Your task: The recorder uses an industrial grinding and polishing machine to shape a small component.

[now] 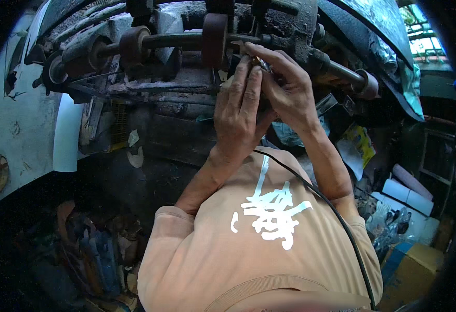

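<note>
An old, grimy machine with a horizontal metal shaft stretches across the top of the view. Dark reddish wheels sit along that shaft, and the middle wheel is closest to my fingers. Just below and right of it, my left hand has its fingers pressed together and pointing up. My right hand is bent in a pinch against the left fingertips, its index finger reaching near the shaft. A small shiny bit shows between the hands; its kind is hidden by my fingers.
Another wheel is on the shaft to the left, and a pale roller at the right end. A black cord runs over my shirt. Clutter surrounds me: a cardboard box, plastic bags, and a dark heap.
</note>
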A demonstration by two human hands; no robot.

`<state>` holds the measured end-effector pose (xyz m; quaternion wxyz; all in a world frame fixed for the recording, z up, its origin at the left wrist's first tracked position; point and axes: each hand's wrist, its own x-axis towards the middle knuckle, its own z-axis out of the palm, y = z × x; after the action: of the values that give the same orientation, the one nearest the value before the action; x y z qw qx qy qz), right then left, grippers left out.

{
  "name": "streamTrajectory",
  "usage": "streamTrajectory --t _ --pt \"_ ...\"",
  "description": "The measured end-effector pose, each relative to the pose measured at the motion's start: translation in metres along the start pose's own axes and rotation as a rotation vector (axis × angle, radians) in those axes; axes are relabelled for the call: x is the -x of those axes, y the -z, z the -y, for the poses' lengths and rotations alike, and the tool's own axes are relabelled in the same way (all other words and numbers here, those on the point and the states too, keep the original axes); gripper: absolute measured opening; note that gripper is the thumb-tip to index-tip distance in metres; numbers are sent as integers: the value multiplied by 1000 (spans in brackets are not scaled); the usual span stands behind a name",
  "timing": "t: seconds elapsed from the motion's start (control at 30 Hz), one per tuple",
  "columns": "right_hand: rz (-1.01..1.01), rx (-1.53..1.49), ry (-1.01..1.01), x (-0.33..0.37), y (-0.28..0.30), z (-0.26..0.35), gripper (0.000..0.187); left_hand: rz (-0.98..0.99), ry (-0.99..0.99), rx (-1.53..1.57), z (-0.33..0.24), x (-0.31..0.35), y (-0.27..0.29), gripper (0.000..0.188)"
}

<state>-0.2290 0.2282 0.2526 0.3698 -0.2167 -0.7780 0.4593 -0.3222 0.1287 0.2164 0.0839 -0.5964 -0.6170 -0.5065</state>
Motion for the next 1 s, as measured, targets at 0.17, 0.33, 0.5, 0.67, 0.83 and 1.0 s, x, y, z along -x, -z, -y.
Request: streamTrajectory --t 0.17,0.33,0.5,0.67,0.83,1.0 --pt "-6 110 17 -17 -17 -12 41 52 87 -32 14 -1 -3 84" --pt "-11 242 7 -20 -19 -14 41 47 112 -30 20 -2 -6 84" --pt "-15 278 9 -22 -21 -18 40 70 140 -31 23 -3 -8 86" --pt "-18 302 -20 -20 -20 -19 41 85 138 -33 23 -4 -7 88" --pt "-28 291 -30 -19 -21 -23 40 132 147 7 25 -2 -9 94" --pt "-16 286 -27 -19 -20 -23 40 94 144 -14 24 -3 -11 91"
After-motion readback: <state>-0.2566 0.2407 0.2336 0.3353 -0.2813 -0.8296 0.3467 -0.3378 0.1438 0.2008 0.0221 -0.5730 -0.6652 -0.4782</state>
